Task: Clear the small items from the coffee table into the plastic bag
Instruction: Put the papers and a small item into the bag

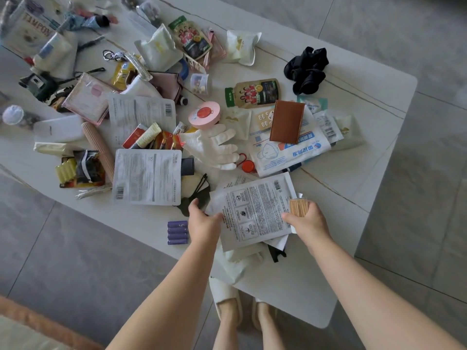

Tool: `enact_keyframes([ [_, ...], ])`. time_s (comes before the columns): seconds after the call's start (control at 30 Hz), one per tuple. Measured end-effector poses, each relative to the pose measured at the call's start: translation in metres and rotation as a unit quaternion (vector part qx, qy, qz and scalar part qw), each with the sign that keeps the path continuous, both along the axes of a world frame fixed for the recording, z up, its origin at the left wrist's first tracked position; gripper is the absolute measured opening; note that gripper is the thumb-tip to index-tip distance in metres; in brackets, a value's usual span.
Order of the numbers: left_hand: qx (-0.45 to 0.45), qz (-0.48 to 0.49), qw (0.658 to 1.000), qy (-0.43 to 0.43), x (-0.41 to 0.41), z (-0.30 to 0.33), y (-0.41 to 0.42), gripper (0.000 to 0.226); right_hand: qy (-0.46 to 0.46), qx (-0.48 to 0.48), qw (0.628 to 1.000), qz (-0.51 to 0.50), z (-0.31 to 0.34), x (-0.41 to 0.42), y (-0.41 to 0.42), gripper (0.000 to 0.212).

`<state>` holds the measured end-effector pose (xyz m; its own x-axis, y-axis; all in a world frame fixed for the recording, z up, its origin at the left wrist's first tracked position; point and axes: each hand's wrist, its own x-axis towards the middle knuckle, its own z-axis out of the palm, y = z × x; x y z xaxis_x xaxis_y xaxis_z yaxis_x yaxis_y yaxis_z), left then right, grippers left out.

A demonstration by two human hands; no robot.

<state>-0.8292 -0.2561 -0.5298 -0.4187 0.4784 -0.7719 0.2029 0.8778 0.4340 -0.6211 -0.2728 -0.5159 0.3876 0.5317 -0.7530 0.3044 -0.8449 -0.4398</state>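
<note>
A white marble coffee table is strewn with several small items. My left hand grips the left edge of a silver sheet-mask packet near the table's front edge. My right hand holds a clear box of toothpicks and also pinches the packet's right edge. A translucent white plastic bag lies partly under the packet at the table's edge. Purple batteries lie just left of my left hand. A black face mask sits behind that hand.
Further back lie a white glove, a pink round case, a brown card holder, a blue-printed mask pack, a black scrunchie, more silver packets and snack pouches. Grey tile floor surrounds the table; my slippered feet stand below.
</note>
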Motion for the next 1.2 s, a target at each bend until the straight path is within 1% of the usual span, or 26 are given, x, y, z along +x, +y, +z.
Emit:
enact_keyframes([
  [0.13,0.012,0.028,0.996,-0.087,0.003,0.025,-0.010,0.062,-0.006,0.000,1.000,0.024,0.023,0.006,-0.003,0.039],
  [0.2,0.011,0.029,0.994,-0.107,0.000,0.044,-0.014,0.056,-0.003,0.009,1.000,0.028,0.042,0.009,-0.003,0.039],
  [0.37,0.037,0.058,0.978,-0.196,-0.015,0.115,-0.014,0.032,0.047,0.030,0.997,0.050,0.101,0.008,0.005,0.038],
  [0.43,0.032,0.072,0.969,-0.233,-0.022,0.146,-0.017,0.031,0.061,0.042,0.995,0.070,0.126,0.002,0.007,0.040],
  [0.5,0.030,0.093,0.962,-0.253,-0.031,0.176,-0.023,0.031,0.076,0.054,0.991,0.095,0.155,-0.007,0.009,0.042],
  [0.67,0.080,0.170,0.948,-0.259,-0.061,0.244,-0.059,0.023,0.091,0.068,0.981,0.158,0.222,-0.041,0.004,0.047],
  [0.83,0.130,0.253,0.931,-0.229,-0.102,0.297,-0.103,0.010,0.107,0.079,0.962,0.237,0.274,-0.089,-0.005,0.055],
  [0.87,0.140,0.266,0.926,-0.227,-0.113,0.306,-0.113,0.010,0.105,0.082,0.957,0.257,0.283,-0.100,-0.007,0.057],
  [1.0,0.189,0.307,0.901,-0.240,-0.159,0.336,-0.155,0.016,0.091,0.079,0.932,0.341,0.314,-0.153,-0.023,0.067],
  [1.1,0.231,0.347,0.877,-0.240,-0.198,0.352,-0.184,0.014,0.136,0.082,0.920,0.359,0.333,-0.203,-0.036,0.062],
  [1.2,0.258,0.392,0.852,-0.232,-0.240,0.363,-0.212,0.015,0.163,0.069,0.892,0.416,0.348,-0.258,-0.045,0.060],
])
